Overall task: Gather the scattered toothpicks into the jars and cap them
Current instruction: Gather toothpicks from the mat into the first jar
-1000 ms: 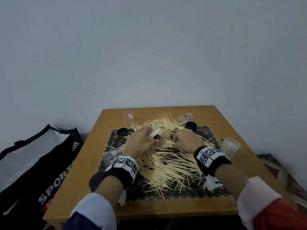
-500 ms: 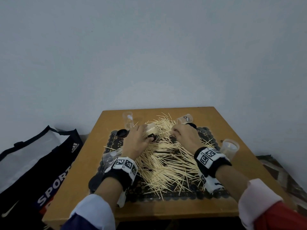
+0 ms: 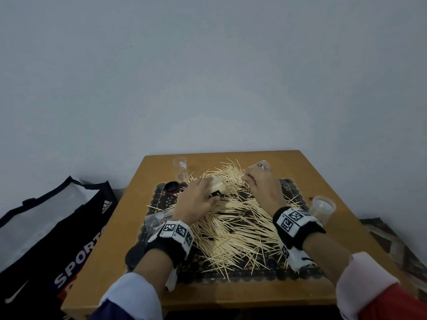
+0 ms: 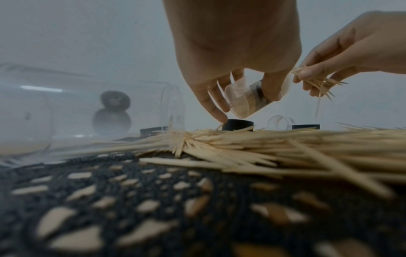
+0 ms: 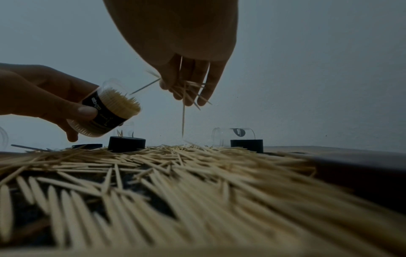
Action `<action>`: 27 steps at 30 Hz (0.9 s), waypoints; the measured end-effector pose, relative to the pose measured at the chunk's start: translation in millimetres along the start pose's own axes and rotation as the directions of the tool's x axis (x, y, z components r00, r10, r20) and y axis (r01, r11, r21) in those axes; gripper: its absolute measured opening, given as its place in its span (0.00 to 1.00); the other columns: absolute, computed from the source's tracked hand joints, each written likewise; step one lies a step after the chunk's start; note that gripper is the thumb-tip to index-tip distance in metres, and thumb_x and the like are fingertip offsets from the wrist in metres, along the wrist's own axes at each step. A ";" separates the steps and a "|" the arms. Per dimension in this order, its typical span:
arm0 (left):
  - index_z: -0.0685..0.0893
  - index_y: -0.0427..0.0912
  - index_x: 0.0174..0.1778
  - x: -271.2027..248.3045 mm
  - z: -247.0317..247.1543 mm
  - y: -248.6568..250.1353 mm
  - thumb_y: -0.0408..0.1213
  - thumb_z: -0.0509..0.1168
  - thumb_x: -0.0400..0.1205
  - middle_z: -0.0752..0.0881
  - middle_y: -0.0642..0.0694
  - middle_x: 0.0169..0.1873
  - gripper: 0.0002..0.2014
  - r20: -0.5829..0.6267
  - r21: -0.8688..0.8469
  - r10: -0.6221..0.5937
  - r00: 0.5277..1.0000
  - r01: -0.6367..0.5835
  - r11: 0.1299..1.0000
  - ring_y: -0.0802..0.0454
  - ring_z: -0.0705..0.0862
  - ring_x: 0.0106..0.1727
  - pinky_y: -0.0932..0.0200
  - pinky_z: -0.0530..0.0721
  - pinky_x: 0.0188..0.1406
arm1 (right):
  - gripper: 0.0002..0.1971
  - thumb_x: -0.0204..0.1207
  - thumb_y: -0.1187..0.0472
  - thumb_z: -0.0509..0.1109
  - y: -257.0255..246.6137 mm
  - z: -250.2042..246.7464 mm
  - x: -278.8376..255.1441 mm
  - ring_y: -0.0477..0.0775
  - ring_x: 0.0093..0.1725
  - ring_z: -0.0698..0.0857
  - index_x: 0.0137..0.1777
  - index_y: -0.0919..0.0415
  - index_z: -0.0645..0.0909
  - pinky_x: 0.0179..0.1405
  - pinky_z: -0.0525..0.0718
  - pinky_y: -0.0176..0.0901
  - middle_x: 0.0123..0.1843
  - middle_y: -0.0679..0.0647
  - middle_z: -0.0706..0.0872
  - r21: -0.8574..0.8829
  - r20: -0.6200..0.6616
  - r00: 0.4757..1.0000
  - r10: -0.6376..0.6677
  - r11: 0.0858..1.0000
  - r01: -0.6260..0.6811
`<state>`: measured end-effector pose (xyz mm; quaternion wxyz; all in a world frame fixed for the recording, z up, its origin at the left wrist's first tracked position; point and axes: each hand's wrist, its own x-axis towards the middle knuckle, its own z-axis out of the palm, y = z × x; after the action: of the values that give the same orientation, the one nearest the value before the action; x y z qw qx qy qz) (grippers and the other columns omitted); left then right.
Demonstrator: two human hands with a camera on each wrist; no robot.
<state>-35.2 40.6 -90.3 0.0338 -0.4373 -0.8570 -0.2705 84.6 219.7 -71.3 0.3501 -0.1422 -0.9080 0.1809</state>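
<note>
A nearly full jar [image 5: 107, 111] was held tilted in the left hand [image 3: 196, 199] at frame centre; a bunch of toothpicks [image 4: 318, 83] was pinched in the right hand [image 3: 263, 185], just beside the jar mouth; the rest lay strewn over the desk [image 3: 120, 227]. The sticks were judged light, stiff and slippery; best pinched mid-length, aligned.

Five clear jars: one held tilted [image 3: 218, 186], one upright at the far left [image 3: 179, 168], one lying far right [image 3: 261, 166], one lying left [image 3: 155, 221], one upright right [image 3: 321, 210]. Three black caps show in the right wrist view [image 5: 126, 144] [image 5: 246, 145] [image 5: 87, 146]. Toothpicks [image 3: 233, 227] are too many to count.
</note>
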 end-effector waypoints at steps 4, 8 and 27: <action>0.70 0.41 0.78 0.3 2.3 -0.7 0.56 0.64 0.83 0.79 0.45 0.69 0.32 0.020 -0.018 0.033 0.999 -0.033 0.999 0.50 0.77 0.67 0.52 0.77 0.66 | 0.10 0.82 0.57 0.68 1.5 4.1 -0.9 0.52 0.43 0.86 0.48 0.62 0.88 0.39 0.80 0.43 0.45 0.52 0.89 -0.021 0.102 0.994 -0.042 0.999 0.045; 0.73 0.41 0.75 0.9 3.4 -1.4 0.58 0.63 0.83 0.82 0.46 0.63 0.30 -0.007 -0.055 0.050 0.999 -0.051 0.997 0.50 0.80 0.62 0.51 0.80 0.61 | 0.11 0.82 0.55 0.67 3.4 8.6 0.0 0.51 0.42 0.85 0.50 0.59 0.89 0.37 0.71 0.39 0.46 0.50 0.89 -0.088 0.178 0.983 -0.048 0.994 0.064; 0.72 0.43 0.77 2.9 9.9 -8.0 0.73 0.56 0.75 0.82 0.45 0.65 0.43 0.106 -0.051 0.144 0.984 -0.139 0.989 0.50 0.80 0.61 0.48 0.81 0.62 | 0.21 0.81 0.71 0.64 -4.1 5.1 -2.3 0.54 0.43 0.81 0.73 0.60 0.78 0.40 0.79 0.41 0.57 0.54 0.81 -0.107 0.352 0.913 -0.206 0.960 0.258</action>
<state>-41.4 43.8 -101.4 -0.0037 -0.5120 -0.8182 -0.2616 82.2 214.0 -74.4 0.1966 -0.0261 -0.9760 0.0902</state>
